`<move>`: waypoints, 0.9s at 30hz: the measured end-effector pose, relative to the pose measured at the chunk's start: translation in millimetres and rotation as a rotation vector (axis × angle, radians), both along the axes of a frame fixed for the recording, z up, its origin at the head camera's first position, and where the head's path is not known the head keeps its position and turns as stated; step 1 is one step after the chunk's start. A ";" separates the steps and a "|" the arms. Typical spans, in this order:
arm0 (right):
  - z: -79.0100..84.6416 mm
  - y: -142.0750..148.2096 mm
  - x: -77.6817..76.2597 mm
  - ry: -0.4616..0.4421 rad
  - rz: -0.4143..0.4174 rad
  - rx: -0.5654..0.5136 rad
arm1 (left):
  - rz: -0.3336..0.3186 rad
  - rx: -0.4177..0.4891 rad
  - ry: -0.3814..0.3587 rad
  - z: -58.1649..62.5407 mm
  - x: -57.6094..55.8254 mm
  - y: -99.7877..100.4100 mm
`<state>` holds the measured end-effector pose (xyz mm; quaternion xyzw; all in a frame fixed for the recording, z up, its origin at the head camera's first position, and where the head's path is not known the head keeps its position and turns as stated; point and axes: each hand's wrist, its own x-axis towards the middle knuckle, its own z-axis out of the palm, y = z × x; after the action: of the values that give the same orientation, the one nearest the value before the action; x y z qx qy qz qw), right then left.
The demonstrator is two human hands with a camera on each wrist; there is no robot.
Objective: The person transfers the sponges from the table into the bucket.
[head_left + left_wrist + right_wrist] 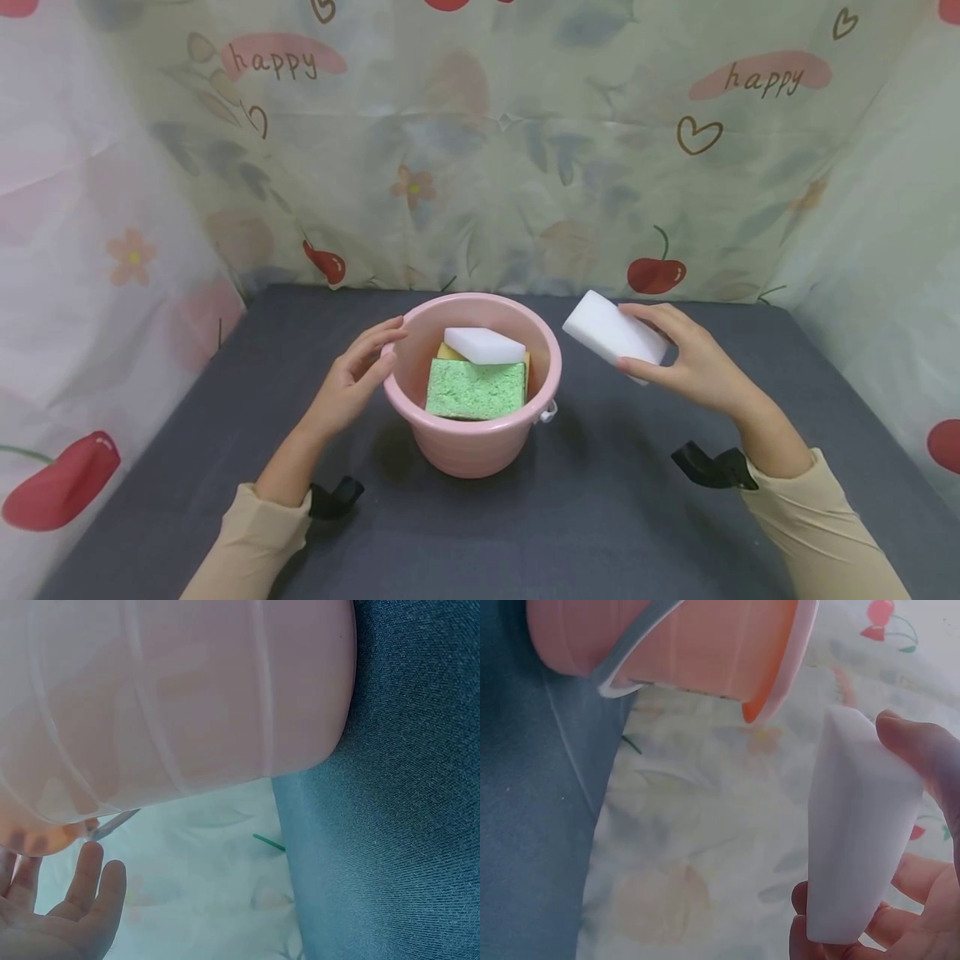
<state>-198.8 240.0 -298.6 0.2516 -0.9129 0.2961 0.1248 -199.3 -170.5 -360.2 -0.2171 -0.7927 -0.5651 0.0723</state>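
A pink bucket (468,450) stands upright on the dark table. Inside it lie a green sponge (477,390), a white sponge block (483,345) and something yellow (450,352), mostly hidden beneath them. My right hand (697,362) holds another white sponge block (611,333) in the air, right of the bucket. The right wrist view shows thumb and fingers on opposite sides of that block (859,825). At the bucket's left rim is my left hand (352,379), its fingers loosely extended and touching or very near the rim. In the left wrist view the bucket's wall (195,690) fills much of the picture.
The bucket's handle (630,649) hangs down along its side. Dark cloth (600,533) covers the table. Patterned curtains (495,167) with cherries and hearts enclose the back and both sides. Black straps (712,467) stick out at both wrists.
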 end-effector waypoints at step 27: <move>14.1 -39.0 1.3 0.058 0.184 -0.050 | -0.010 0.021 -0.001 -1.8 0.2 -0.3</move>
<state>-197.4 201.0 -284.5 0.3398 -0.8743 0.3214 0.1298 -199.2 -170.8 -362.0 -0.2198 -0.7858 -0.5737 0.0712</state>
